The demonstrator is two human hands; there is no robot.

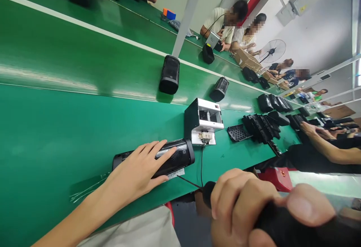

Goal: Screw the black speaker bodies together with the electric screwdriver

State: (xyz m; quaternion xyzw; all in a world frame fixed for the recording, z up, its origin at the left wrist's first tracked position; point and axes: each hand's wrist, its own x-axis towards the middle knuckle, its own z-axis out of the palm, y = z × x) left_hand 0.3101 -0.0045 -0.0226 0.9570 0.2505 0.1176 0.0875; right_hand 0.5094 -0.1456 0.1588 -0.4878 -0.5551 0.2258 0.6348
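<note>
My left hand [143, 164] lies with spread fingers on top of a black speaker [184, 155], which rests on its side on the green table [70, 126]. Close to the camera at the lower right, my right hand [245, 205] is wrapped round a black tool [293, 224]; a dark tip pokes out past the fingers, and a thin cable runs near it. Just beyond the speaker stands a white and black machine [205, 121]. Under the speaker a bit of clear plastic [176, 173] shows.
Two speakers [170, 74] [220, 89] stand on the green conveyor belt [113, 59]. Black grilles [239, 133] and black housings [261, 126] lie right of the machine. A co-worker's arms [327, 145] reach in at the right. A grey post [187, 17] rises beyond the belt.
</note>
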